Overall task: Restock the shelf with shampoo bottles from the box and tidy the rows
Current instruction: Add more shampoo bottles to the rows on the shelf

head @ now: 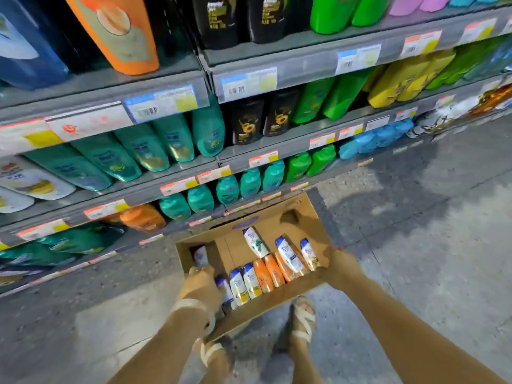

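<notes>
While the cardboard box (302, 217) sits on the floor below the shelf (171, 189), left hand (202, 284) grips a shampoo bottle (225, 289); right hand (342, 266) holds the rim, fingers hidden; lifting comes next

A shop aisle; price-tagged shelves (302, 68) stocked with bottles (311, 99).

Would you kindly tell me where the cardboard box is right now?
In the head view, the cardboard box sits low and centre on the floor before the bottom shelf, with the left hand and right hand at its sides.
</notes>
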A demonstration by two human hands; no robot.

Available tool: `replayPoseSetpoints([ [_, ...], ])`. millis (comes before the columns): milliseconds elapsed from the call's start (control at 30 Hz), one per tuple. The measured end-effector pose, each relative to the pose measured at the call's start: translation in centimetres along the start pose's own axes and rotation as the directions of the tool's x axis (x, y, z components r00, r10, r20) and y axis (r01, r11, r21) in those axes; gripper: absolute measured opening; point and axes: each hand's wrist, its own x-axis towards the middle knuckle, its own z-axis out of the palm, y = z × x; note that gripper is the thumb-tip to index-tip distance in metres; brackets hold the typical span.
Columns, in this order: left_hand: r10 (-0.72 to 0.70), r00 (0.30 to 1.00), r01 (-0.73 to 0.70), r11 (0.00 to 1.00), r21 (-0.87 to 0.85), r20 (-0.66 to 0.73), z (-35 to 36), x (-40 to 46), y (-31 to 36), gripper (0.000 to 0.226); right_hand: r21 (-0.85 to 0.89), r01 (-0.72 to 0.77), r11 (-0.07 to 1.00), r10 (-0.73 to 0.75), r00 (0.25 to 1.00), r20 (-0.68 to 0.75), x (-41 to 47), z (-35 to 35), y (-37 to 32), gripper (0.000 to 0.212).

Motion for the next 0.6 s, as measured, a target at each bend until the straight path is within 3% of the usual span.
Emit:
replayPoseSetpoints([
  [100, -0.123, 0.991, 0.126, 0.991, -0.043, 0.054, 4.5, 3.0, -0.7, 0.041, -0.055, 0.042, 0.998, -0.036, 0.993, 0.111, 5.3, 2.8, 0.5, 0.063],
  [233, -0.283, 0.954, 0.292, 0.953, -0.081, 0.101, 10.8, 7.4, -0.5, 0.043, -0.085, 0.109, 0.990, -0.092, 0.980, 0.179, 11.8, 7.0, 1.4, 0.032],
  [367, -0.332, 0.931, 0.356, 0.918, -0.177, 0.152, 16.3, 12.6, 0.4, 0.042, -0.024, 0.121, 0.992, -0.111, 0.962, 0.251, 18.3, 12.0, 1.8, 0.044],
  [600, -0.438, 0.879, 0.478, 0.805, -0.353, 0.191, 24.0, 21.8, -0.7, 0.045, -0.080, 0.173, 0.982, -0.158, 0.973, 0.167, 27.2, 20.8, 1.7, 0.048],
])
